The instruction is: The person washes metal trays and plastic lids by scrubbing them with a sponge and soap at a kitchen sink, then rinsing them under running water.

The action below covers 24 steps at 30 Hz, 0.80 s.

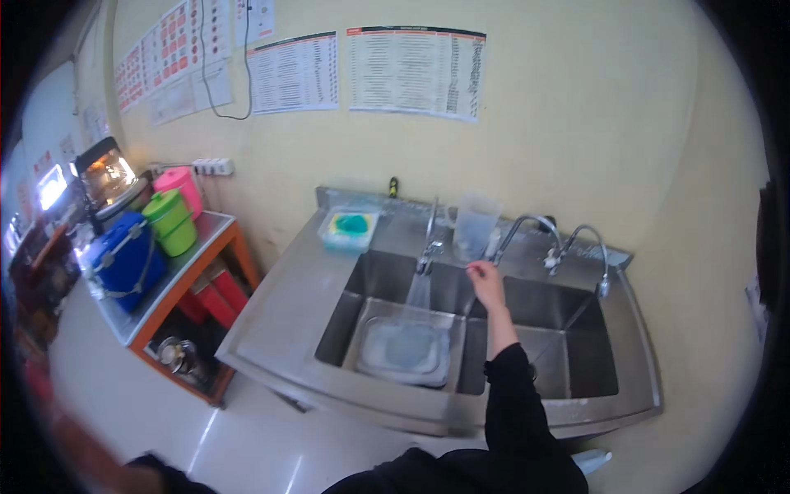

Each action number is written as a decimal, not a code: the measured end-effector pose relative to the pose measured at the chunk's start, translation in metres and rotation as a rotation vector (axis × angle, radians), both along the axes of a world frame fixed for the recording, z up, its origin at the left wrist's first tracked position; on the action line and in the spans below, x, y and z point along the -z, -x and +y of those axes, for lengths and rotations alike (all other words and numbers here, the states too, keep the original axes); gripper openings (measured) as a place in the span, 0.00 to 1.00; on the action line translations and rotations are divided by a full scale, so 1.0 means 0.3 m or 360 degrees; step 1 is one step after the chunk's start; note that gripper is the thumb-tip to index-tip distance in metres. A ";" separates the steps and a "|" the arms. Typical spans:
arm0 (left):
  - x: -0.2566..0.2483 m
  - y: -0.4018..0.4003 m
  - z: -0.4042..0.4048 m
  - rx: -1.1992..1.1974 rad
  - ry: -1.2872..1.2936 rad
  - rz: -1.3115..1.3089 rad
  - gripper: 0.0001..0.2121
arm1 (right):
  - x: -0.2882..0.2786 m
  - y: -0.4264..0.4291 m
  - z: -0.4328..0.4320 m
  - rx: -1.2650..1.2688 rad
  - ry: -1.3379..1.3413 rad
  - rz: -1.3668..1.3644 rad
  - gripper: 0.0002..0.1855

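My right hand (pixel 486 283) is over the back of the divider of a two-basin stainless steel sink (pixel 284 321), fingers bent together. Whether anything is between them is too small to tell. Just beyond it stand a translucent plastic pitcher (pixel 475 225) and a small white bottle (pixel 493 242). Left of the hand, water runs from a chrome tap (pixel 426 259) into a clear rectangular plastic container (pixel 376 361) in the left basin. My left hand (pixel 80 435) is a blur at the lower left rim, low beside the floor area, its fingers indistinct.
Two gooseneck taps (pixel 531 217) rise behind the right basin. A plastic box with a green scrubbing pad (pixel 352 223) sits on the left drainboard. An orange-framed table (pixel 219 231) at left bears a blue cooler box (pixel 126 259) and a green lidded bucket (pixel 171 225).
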<state>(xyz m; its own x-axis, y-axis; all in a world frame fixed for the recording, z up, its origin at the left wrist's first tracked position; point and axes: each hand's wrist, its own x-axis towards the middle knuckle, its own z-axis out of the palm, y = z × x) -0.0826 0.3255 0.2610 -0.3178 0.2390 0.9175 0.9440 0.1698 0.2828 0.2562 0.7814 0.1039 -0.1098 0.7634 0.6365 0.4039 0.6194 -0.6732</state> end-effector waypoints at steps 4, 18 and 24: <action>0.025 0.015 0.241 -0.0089 -0.0117 0.0066 0.14 | 0.109 0.092 0.311 0.0030 0.0371 -0.0206 0.06; 0.051 0.137 1.056 0.0094 -0.0131 0.0069 0.13 | 0.623 0.290 0.939 0.0077 0.1494 -0.0233 0.10; -0.048 0.181 1.186 0.0348 -0.0385 0.0201 0.12 | 0.541 0.323 0.929 0.0582 0.0525 -0.0769 0.09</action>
<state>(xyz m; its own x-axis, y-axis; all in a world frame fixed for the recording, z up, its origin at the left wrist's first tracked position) -0.1369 0.6811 0.2753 -0.1632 0.0595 0.9848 0.9808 -0.0981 0.1685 0.1593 1.0601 -0.0584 -0.0215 0.9508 0.3089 0.8502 0.1799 -0.4948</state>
